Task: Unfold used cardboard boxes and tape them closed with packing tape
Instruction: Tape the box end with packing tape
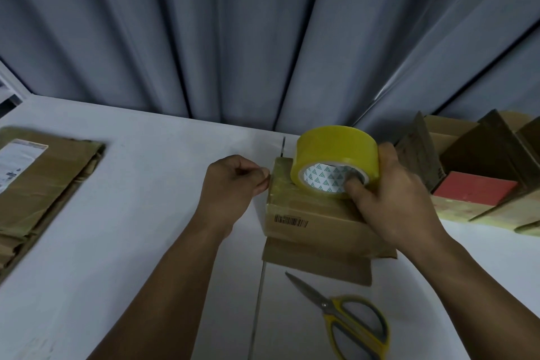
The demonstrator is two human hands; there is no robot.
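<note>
Fingers [386, 153] of the right hand [400, 199] curled round the tape roll [333, 146], thumb in its core, holding it on the box [309, 215] at mid-surface. The left hand [230, 184], at the box's left edge, pinched what was probably the tape end [268, 175]. The roll's core faced the person, so tape would run left-right.

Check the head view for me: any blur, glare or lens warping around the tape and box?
Head view: dim, bluish light; tape roll, box, left hand and right hand at centre are fairly sharp; flattened cardboard at the left edge is smeared; wide-angle lens fans the curtain folds outward; one glare streak on the curtain, right side.
</note>
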